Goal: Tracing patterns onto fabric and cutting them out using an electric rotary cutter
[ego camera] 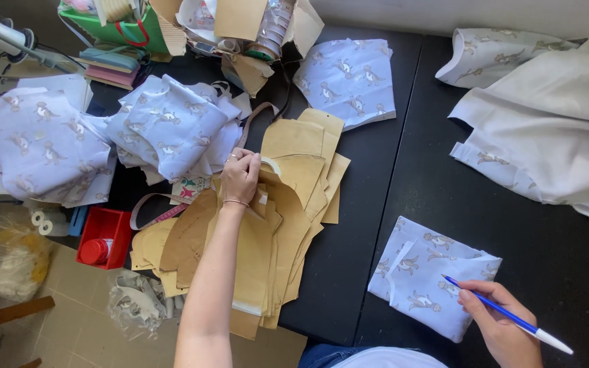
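My left hand [240, 176] reaches across a heap of tan paper pattern pieces [288, 204] on the black table [376, 204] and pinches the top edge of one piece. My right hand [502, 327] holds a blue pen [506, 315] with a white cap, its tip resting on a folded piece of pale blue printed fabric [424, 276] near the table's front edge. A pink measuring tape [155, 215] curls beside the pattern pieces.
Piles of the same printed fabric lie at the left [42, 146], [168, 126] and at the back [349, 78]. White and printed cloth [547, 129] covers the right. A red box [103, 235] sits at the left edge. Cardboard and bags [240, 27] crowd the back.
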